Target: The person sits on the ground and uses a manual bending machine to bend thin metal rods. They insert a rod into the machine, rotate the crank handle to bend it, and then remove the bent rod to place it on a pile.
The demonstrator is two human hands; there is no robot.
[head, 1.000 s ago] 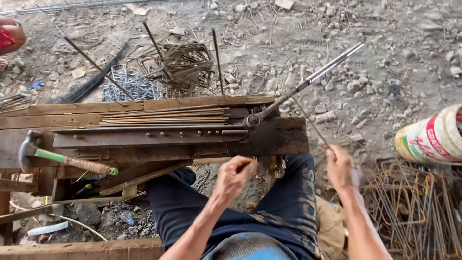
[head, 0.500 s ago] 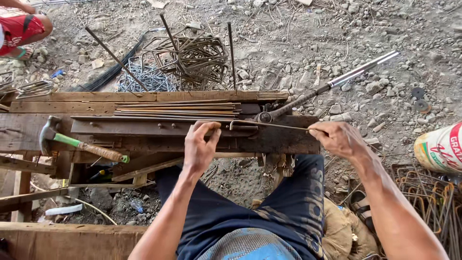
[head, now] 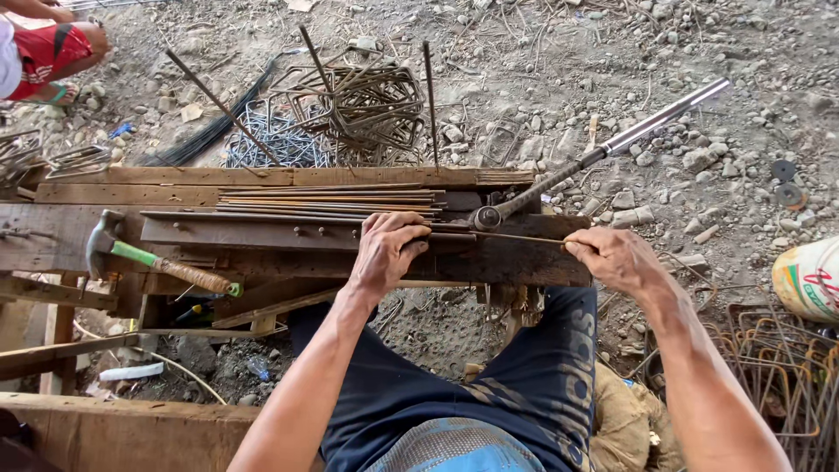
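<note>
A thin steel rod (head: 516,236) lies lengthwise along the front part of the counter (head: 288,177), passing just in front of the pivot of the bending lever (head: 603,150). The left hand (head: 386,252) is on the side of the pivot away from the lever's handle; it presses down on the rod with fingers curled over it and over the steel rail (head: 262,232) beneath, so the rod is clamped under the palm. The right hand (head: 613,258) is on the handle side of the pivot, just past the end of the counter; its fingers are closed together around the free end of the rod, which sticks out a little beyond the counter's dark plate.

Behind the pivot, a bundle of straight rods (head: 332,199) rests on the counter, parallel to the held rod. The bending lever runs from the pivot diagonally away over the gravel, ending in a bright metal tube. A hammer (head: 149,260) with a green and brown handle lies on the counter well beyond the left hand from the pivot. Bent stirrups (head: 367,100) lie heaped on the ground behind the counter. More stirrups (head: 778,367) and a white bucket (head: 808,278) stand beyond the right hand.
</note>
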